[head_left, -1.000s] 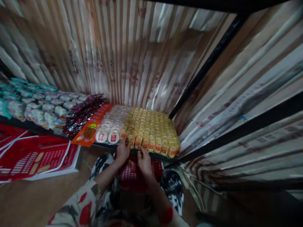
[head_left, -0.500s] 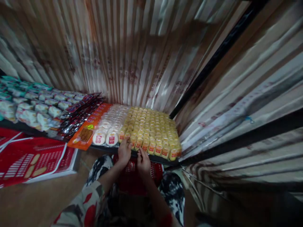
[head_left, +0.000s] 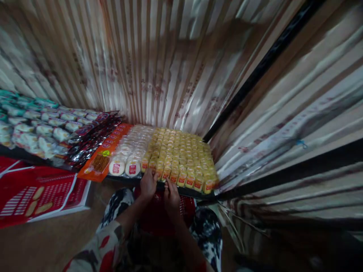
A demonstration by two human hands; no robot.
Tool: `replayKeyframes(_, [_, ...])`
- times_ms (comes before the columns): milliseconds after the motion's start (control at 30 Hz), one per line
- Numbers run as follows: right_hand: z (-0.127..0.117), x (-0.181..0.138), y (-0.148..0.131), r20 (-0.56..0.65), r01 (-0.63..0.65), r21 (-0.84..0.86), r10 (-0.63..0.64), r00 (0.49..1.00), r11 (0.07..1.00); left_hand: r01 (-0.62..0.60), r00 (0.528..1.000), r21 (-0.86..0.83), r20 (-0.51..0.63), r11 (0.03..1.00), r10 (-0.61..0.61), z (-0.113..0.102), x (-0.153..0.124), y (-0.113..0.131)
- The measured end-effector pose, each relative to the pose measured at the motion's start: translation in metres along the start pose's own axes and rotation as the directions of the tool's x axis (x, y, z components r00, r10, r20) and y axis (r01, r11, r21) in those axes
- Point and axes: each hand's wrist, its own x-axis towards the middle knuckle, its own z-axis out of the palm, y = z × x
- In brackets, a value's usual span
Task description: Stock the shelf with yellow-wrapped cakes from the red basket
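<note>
Rows of small yellow snack cakes [head_left: 181, 153] in clear wrappers with red labels fill the right end of a low dark shelf [head_left: 204, 195]. My left hand [head_left: 149, 184] is at the front row, fingers curled in against the wrappers. Beside it, my right hand [head_left: 171, 194] has its fingers drawn together at the front edge, fingertips up by the lowest cakes. What either hand holds, if anything, is too small and dark to make out. White round packets [head_left: 132, 167] with red labels stand just left of the yellow ones.
An orange snack bag [head_left: 99, 162], dark shiny packets [head_left: 85, 149] and white wrapped packets [head_left: 45, 130] line the shelf leftward. A red printed box [head_left: 39, 192] lies on the floor. Striped sheeting [head_left: 159, 68] hangs behind, and a dark post [head_left: 244, 90] rises at right.
The view has shifted slightly, moving the shelf's left part a little left in the picture. Both hands stay at the front row, the left with its fingers slightly lower.
</note>
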Motion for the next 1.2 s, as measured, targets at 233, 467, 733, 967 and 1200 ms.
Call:
replayKeyframes(233, [0.002, -0.001, -0.002, -0.016, 0.010, -0.023, -0.010, 1.000, 1.000, -0.035, 0.999, 0.030, -0.012, 0.999, 0.035, 0.007, 0.003, 0.000])
replayKeyframes(467, [-0.001, 0.000, -0.004, 0.002, 0.068, -0.027, -0.068, 0.998, 0.997, -0.133, 0.988, -0.067, -0.087, 0.989, 0.127, 0.010, -0.006, -0.006])
replayKeyframes(733, [-0.003, 0.000, -0.006, 0.006, 0.053, 0.049, -0.053, 0.999, 0.997, -0.207, 0.978, -0.009, -0.018, 0.978, 0.207, -0.002, -0.012, -0.006])
replayKeyframes(967, [-0.019, 0.002, -0.015, 0.034, 0.060, 0.169, -0.067, 0.997, 0.984, -0.276, 0.958, 0.013, -0.077, 0.961, 0.276, -0.006, -0.023, -0.010])
replayKeyframes(1200, [-0.033, -0.015, -0.014, -0.064, 0.032, 0.235, -0.017, 0.998, 0.971, -0.639, 0.767, 0.179, 0.080, 0.748, 0.636, -0.010, -0.037, -0.012])
